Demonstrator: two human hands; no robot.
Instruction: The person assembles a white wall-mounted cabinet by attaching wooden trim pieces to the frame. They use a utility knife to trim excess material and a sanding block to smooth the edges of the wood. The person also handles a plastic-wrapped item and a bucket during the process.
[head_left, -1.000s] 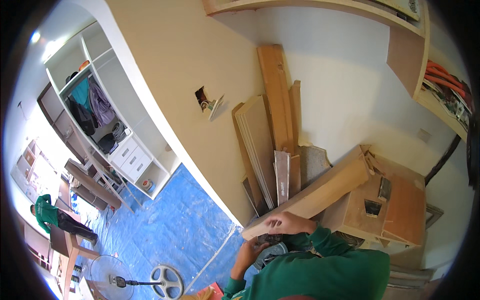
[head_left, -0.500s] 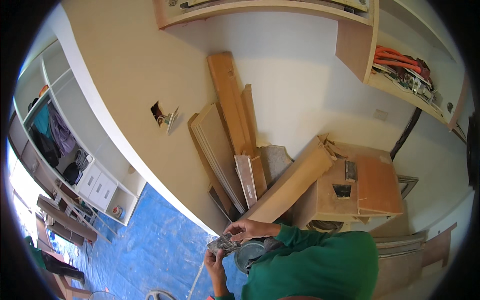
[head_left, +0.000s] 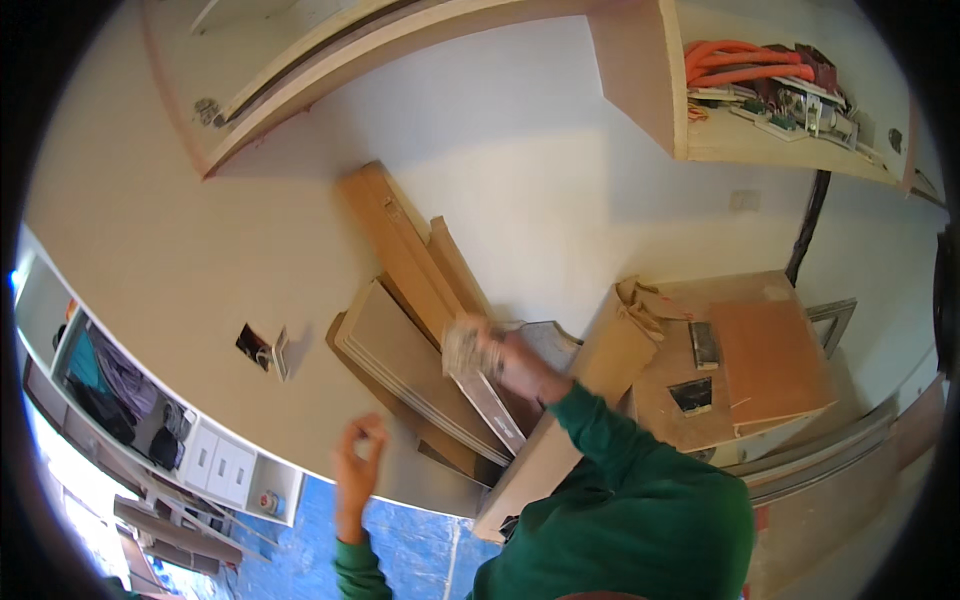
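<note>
My right hand (head_left: 515,362) is raised in front of the leaning boards and is closed around a small pale, crumpled packet (head_left: 468,350), which is blurred. Its green sleeve (head_left: 600,440) runs down to the lower right. My left hand (head_left: 358,468) is held up lower and to the left, apart from the right hand. Its thumb and fingertips are pinched together, and I cannot make out whether anything small sits between them. Both hands are close to the white wall.
Several wooden boards (head_left: 400,255) lean on the white wall, with a long plank (head_left: 590,385) slanting before them. A wooden cabinet (head_left: 765,365) stands to the right. A shelf with orange hoses (head_left: 740,60) hangs above. A socket cut-out (head_left: 262,348), a white shelving unit (head_left: 225,465) and blue floor sheeting (head_left: 415,545) lie left and below.
The hands were together low at the packet; now they are apart, the right hand lifted toward the boards with the packet, the left raised. The view has swung right and upward.
</note>
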